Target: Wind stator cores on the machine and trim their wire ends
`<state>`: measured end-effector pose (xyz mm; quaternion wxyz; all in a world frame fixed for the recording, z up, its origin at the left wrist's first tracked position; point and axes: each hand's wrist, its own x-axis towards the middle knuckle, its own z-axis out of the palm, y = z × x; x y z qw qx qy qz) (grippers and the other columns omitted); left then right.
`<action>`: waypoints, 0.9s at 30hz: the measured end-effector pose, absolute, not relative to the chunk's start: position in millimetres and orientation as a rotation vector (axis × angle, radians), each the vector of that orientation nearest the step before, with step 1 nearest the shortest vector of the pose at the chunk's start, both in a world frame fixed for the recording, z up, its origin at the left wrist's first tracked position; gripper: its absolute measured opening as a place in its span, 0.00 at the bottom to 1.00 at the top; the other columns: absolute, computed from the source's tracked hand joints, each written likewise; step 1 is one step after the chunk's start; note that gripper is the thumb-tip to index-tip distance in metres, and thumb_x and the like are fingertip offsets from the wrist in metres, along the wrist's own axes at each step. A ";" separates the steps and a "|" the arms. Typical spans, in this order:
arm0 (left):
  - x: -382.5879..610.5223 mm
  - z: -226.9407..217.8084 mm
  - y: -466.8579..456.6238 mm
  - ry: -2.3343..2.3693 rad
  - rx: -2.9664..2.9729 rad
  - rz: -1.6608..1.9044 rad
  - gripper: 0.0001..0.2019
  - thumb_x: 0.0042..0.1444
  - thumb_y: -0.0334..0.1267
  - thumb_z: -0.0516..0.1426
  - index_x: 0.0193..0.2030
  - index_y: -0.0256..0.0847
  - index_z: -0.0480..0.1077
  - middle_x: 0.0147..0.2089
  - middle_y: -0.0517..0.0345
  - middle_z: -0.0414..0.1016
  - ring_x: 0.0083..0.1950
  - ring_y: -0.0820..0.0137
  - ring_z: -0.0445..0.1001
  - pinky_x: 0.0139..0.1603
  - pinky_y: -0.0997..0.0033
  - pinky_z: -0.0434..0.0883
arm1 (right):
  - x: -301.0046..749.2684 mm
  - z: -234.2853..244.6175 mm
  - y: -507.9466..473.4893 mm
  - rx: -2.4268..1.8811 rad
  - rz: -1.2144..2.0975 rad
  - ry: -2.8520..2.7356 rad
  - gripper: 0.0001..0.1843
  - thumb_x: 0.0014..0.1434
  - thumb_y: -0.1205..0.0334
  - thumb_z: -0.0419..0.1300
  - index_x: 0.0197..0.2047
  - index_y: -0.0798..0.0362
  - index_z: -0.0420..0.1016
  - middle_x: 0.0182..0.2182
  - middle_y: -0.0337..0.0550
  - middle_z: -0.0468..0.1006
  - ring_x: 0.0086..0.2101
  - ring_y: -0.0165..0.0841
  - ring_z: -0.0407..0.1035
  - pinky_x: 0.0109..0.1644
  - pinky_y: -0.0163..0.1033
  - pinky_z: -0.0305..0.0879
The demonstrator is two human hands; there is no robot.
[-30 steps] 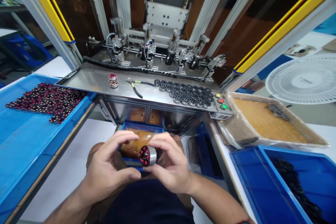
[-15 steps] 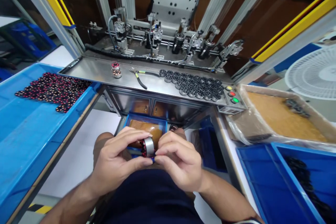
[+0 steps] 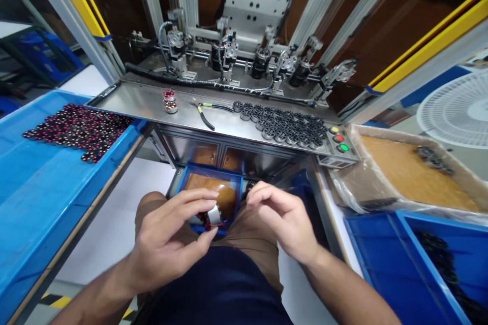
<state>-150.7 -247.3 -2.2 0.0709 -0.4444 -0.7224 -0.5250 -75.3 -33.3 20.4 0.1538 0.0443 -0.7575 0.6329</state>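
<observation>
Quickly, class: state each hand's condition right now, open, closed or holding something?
Left hand: holding a silver-rimmed part.
Right hand: fingers curled; whether it holds anything cannot be told.

Soft, even light, pale sheen on the steel desk [image 3: 142, 95], dim brown panels [image 3: 381, 35] behind, hazy fan [image 3: 453, 109], stretched wide-angle edges

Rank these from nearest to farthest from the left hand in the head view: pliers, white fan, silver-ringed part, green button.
1. Silver-ringed part: in the left hand.
2. Pliers: ahead, on the metal worktop.
3. Green button: ahead and to the right, near the worktop's right end.
4. White fan: far right.
</observation>
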 end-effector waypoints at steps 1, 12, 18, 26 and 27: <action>-151.3 -0.3 -248.2 -2.165 -1.373 -1.461 0.29 0.47 0.24 0.65 0.56 0.45 0.70 0.54 0.51 0.77 0.53 0.61 0.77 0.56 0.63 0.74 | -75.3 25.0 -30.4 0.188 1.770 -2.217 0.14 0.60 0.52 0.63 0.33 0.55 0.76 0.30 0.43 0.75 0.31 0.32 0.69 0.36 0.39 0.67; -156.2 9.5 -263.3 -2.159 -1.737 -1.347 0.32 0.51 0.23 0.62 0.63 0.45 0.65 0.56 0.48 0.77 0.55 0.61 0.78 0.53 0.66 0.77 | -93.4 67.8 -29.4 1.029 0.749 -2.572 0.09 0.66 0.69 0.51 0.38 0.55 0.73 0.32 0.49 0.75 0.33 0.35 0.66 0.38 0.42 0.66; -161.0 0.8 -288.4 -2.245 -1.540 -1.614 0.24 0.51 0.26 0.63 0.55 0.47 0.72 0.53 0.49 0.79 0.53 0.59 0.79 0.54 0.63 0.77 | -129.4 71.1 -15.9 1.185 0.692 -2.597 0.09 0.66 0.67 0.52 0.36 0.55 0.71 0.31 0.47 0.74 0.33 0.34 0.66 0.39 0.40 0.66; -160.0 -13.0 -276.0 -2.023 -0.622 -2.268 0.18 0.52 0.28 0.65 0.49 0.46 0.77 0.53 0.53 0.79 0.55 0.64 0.78 0.54 0.72 0.76 | -293.8 30.7 -20.1 0.210 0.427 -2.852 0.34 0.61 0.48 0.61 0.62 0.64 0.63 0.61 0.63 0.65 0.62 0.45 0.58 0.66 0.46 0.53; -159.4 -12.7 -274.7 -2.018 -0.566 -2.293 0.18 0.52 0.28 0.65 0.49 0.45 0.77 0.54 0.53 0.79 0.55 0.64 0.78 0.55 0.73 0.76 | -307.8 22.6 -22.4 0.149 0.419 -2.879 0.39 0.60 0.47 0.61 0.64 0.66 0.59 0.63 0.68 0.61 0.63 0.50 0.55 0.66 0.51 0.50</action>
